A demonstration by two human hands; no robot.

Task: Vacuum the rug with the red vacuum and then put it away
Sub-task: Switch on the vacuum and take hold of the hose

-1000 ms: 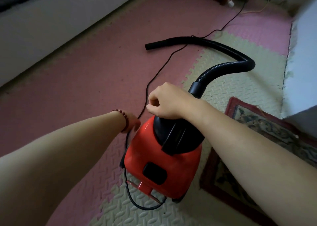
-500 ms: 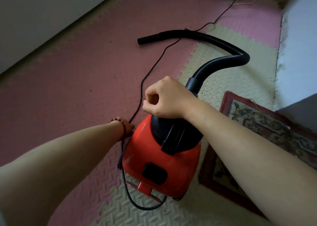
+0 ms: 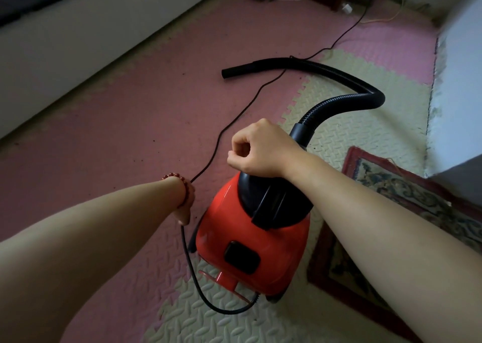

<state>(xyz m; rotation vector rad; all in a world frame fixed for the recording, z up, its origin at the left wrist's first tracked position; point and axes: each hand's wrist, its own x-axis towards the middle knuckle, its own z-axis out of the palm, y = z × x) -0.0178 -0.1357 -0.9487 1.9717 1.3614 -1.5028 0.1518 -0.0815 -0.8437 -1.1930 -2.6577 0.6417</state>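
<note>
Since the earlier frame our left grip (image 3: pixel 186 207) has slid down the flank of the red vacuum (image 3: pixel 250 238) to the power cord (image 3: pixel 234 123); whether it pinches the cord we cannot tell. Our right grip (image 3: pixel 260 152) sits curled on the black dome, and we cannot tell if it closes on anything. We judge the vacuum a stiff, fairly heavy plastic shell, best lifted by its black handle (image 3: pixel 271 207). It stands on foam mats (image 3: pixel 130 134), just beside the rug (image 3: pixel 417 199). Its floppy hose (image 3: pixel 339 102) trails ahead and the cord crosses the floor; both could snag.
</note>
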